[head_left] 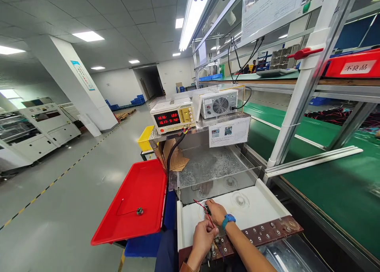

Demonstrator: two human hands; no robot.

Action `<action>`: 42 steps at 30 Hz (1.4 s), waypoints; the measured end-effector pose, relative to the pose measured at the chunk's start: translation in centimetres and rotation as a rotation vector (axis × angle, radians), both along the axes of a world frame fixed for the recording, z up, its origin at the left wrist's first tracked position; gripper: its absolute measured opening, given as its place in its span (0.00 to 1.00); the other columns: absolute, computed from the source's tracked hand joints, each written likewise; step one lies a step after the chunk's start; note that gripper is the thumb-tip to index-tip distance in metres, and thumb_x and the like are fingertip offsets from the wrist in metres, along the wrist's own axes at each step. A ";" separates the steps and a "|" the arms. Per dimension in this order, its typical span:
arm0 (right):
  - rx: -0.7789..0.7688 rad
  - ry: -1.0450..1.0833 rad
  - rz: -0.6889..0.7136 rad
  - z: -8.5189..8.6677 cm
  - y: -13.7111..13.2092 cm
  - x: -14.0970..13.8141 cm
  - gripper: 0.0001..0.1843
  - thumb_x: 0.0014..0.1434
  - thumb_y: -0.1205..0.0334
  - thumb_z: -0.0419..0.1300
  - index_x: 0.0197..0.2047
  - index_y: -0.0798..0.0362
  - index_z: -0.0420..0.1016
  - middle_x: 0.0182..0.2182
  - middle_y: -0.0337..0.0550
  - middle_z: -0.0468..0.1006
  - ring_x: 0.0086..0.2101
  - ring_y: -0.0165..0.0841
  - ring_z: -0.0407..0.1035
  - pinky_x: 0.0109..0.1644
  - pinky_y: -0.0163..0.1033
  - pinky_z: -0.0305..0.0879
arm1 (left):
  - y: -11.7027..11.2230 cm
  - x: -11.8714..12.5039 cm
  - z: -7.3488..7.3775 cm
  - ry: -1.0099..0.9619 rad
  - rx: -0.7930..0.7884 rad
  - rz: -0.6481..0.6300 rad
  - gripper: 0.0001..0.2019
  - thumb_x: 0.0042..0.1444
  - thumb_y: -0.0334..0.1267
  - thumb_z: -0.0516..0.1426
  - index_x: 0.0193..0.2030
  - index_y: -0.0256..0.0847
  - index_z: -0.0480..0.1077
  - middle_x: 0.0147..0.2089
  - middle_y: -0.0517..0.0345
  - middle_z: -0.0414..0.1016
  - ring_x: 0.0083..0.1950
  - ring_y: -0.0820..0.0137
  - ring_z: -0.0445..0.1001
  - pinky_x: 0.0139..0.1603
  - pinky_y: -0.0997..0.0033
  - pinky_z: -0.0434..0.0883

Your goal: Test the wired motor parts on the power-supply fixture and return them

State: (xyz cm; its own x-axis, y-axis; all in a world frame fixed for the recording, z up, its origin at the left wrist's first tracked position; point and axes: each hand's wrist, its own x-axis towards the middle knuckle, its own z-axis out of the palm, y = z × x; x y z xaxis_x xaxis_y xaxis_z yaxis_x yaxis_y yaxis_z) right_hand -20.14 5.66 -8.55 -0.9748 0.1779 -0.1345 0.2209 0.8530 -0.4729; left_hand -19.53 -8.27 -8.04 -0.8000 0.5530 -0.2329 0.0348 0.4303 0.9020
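Observation:
My left hand (203, 236) is closed in a pinch on a thin red wire (204, 210) near the front of the white work surface (258, 208). The wire runs up and away to my right hand (215, 212), which wears a blue wristband (228, 220) and pinches a small dark part (207, 207) at the wire's far end. Both hands hover just above a brown terminal strip (267, 232) with round contacts. A round moulded recess (240, 200) lies just right of my right hand.
A red tray (139, 193) at left holds one small wired part (139, 211). Behind the white surface stands a clear-walled box (213, 169), then a power supply (173, 116) with red digits and a fan unit (219, 104). A green conveyor belt (326, 177) runs along the right.

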 end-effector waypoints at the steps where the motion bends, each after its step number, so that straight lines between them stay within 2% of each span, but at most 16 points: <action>1: -0.003 -0.004 0.001 0.1 0.0 0.0 0.21 0.52 0.63 0.60 0.51 0.52 0.69 0.49 0.48 0.73 0.41 0.39 0.73 0.40 0.38 0.58 | 0.0 0.0 0.0 0.001 0.001 -0.003 0.10 0.45 0.44 0.63 0.25 0.39 0.71 0.26 0.57 0.76 0.32 0.66 0.72 0.34 0.71 0.64; 6: -0.010 -0.009 0.009 0.5 0.3 0.2 0.22 0.54 0.61 0.61 0.53 0.52 0.68 0.51 0.50 0.72 0.43 0.39 0.72 0.42 0.38 0.59 | -0.1 -0.1 -0.4 0.000 0.005 -0.020 0.12 0.46 0.47 0.63 0.26 0.39 0.71 0.28 0.57 0.77 0.33 0.66 0.73 0.34 0.71 0.64; 13: 0.004 0.001 0.011 -0.1 0.4 0.1 0.23 0.54 0.61 0.61 0.54 0.52 0.68 0.50 0.49 0.72 0.42 0.39 0.72 0.41 0.38 0.60 | -0.1 -0.2 -0.6 0.005 0.017 -0.043 0.13 0.47 0.48 0.61 0.27 0.40 0.71 0.25 0.59 0.74 0.29 0.69 0.70 0.31 0.72 0.62; 20: 0.007 0.007 0.003 -0.5 0.5 0.0 0.23 0.54 0.60 0.61 0.54 0.51 0.68 0.51 0.48 0.72 0.42 0.38 0.72 0.42 0.38 0.60 | -0.1 -0.2 -0.4 0.012 -0.003 -0.032 0.15 0.46 0.50 0.62 0.26 0.39 0.71 0.26 0.57 0.76 0.31 0.66 0.72 0.32 0.71 0.64; 26: 0.019 0.009 0.009 -0.9 0.5 -0.1 0.23 0.54 0.59 0.61 0.54 0.52 0.68 0.50 0.49 0.73 0.43 0.40 0.72 0.43 0.39 0.61 | 0.0 0.2 0.3 0.030 0.007 -0.021 0.15 0.47 0.50 0.62 0.26 0.39 0.71 0.26 0.56 0.76 0.30 0.67 0.72 0.33 0.72 0.64; 31: 0.032 0.016 0.002 -0.8 0.7 -0.4 0.22 0.54 0.58 0.61 0.52 0.52 0.69 0.49 0.49 0.74 0.43 0.39 0.73 0.43 0.39 0.63 | 0.2 0.0 1.1 0.051 0.009 0.003 0.18 0.44 0.54 0.63 0.24 0.40 0.70 0.24 0.57 0.75 0.29 0.67 0.72 0.32 0.71 0.66; 35: 0.089 0.006 0.022 -0.3 0.5 -0.4 0.19 0.55 0.56 0.62 0.49 0.54 0.71 0.47 0.49 0.75 0.41 0.38 0.73 0.41 0.38 0.65 | 0.1 -0.1 2.0 0.053 0.012 -0.080 0.22 0.42 0.62 0.60 0.23 0.42 0.69 0.25 0.55 0.77 0.29 0.64 0.74 0.33 0.68 0.68; 38: 0.129 0.021 0.064 -0.3 1.1 -0.7 0.18 0.57 0.52 0.62 0.47 0.54 0.72 0.46 0.47 0.76 0.40 0.37 0.74 0.37 0.37 0.66 | 0.5 -0.5 2.5 0.046 -0.008 -0.167 0.26 0.41 0.66 0.58 0.26 0.42 0.71 0.28 0.52 0.79 0.32 0.60 0.76 0.36 0.65 0.70; 42: 0.152 0.063 0.106 0.0 2.0 -1.0 0.17 0.59 0.49 0.62 0.43 0.55 0.74 0.45 0.46 0.76 0.39 0.36 0.73 0.34 0.35 0.66 | 1.1 -0.7 3.0 0.101 -0.067 -0.157 0.28 0.37 0.69 0.58 0.25 0.42 0.72 0.27 0.52 0.80 0.33 0.56 0.77 0.36 0.63 0.71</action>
State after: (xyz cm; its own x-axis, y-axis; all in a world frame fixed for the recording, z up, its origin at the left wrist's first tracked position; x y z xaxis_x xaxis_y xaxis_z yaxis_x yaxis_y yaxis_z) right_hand -21.17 7.69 -8.52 -0.9948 0.0876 -0.0524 0.1004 0.9326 -0.3467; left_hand -20.24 -7.20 -4.99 -0.7263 0.6588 -0.1962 0.1949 0.4711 0.8603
